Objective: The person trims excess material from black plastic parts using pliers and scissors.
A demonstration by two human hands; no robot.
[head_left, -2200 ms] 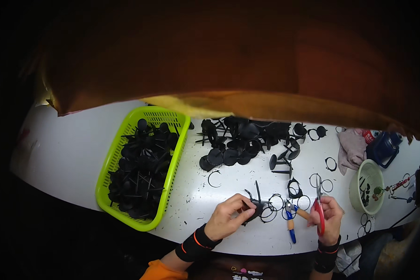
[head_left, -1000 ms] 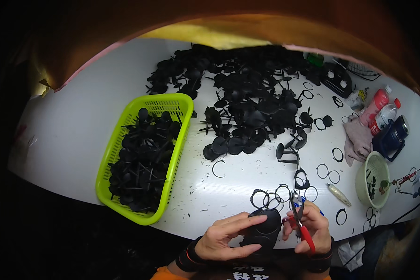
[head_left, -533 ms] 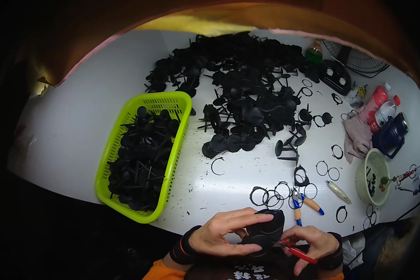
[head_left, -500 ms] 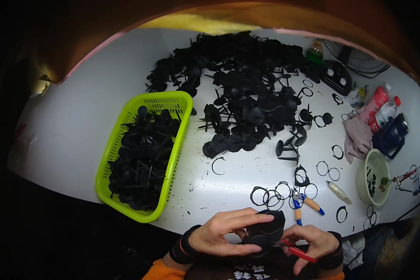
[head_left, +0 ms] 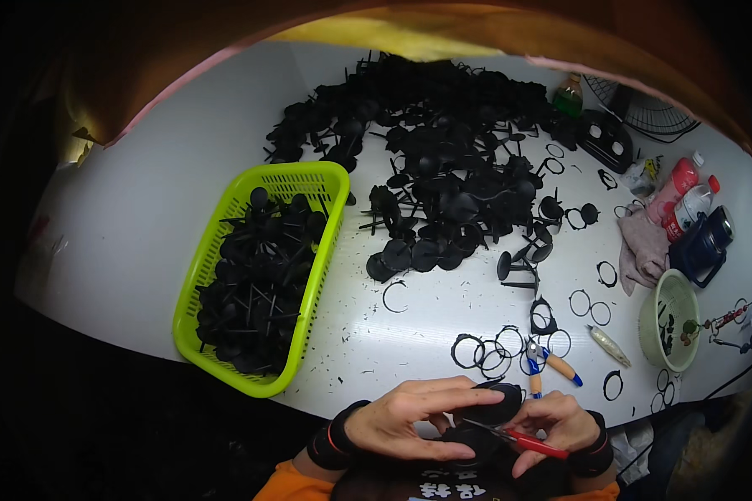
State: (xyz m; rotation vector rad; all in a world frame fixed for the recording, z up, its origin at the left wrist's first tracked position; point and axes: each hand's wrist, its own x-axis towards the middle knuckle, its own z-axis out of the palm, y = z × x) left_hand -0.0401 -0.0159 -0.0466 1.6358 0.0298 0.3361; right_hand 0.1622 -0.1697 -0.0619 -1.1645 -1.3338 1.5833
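Low in the view, my left hand (head_left: 409,417) grips black moulded parts with round disc heads (head_left: 495,404), its fingers over the upper disc and the thumb on the lower one. My right hand (head_left: 557,422) is closed around a red-handled cutting tool (head_left: 533,443). The tool's slim, pointed metal end lies across the black parts, between the two discs. Whether its jaws are open cannot be made out. Just beyond my hands are several thin black rings (head_left: 480,355) and pliers with blue and tan handles (head_left: 558,364).
A lime-green basket (head_left: 336,219) of black stemmed discs stands at left. A large pile of similar parts (head_left: 459,159) covers the far middle. To the right are a pale bowl (head_left: 650,321), a cloth (head_left: 643,250), bottles (head_left: 675,185), a dark blue flask (head_left: 700,245) and a fan (head_left: 656,113).
The red-handled tool has shifted slightly left, and its metal end now reaches farther across the black parts. My right hand has drawn closer to my left. The view has shifted slightly.
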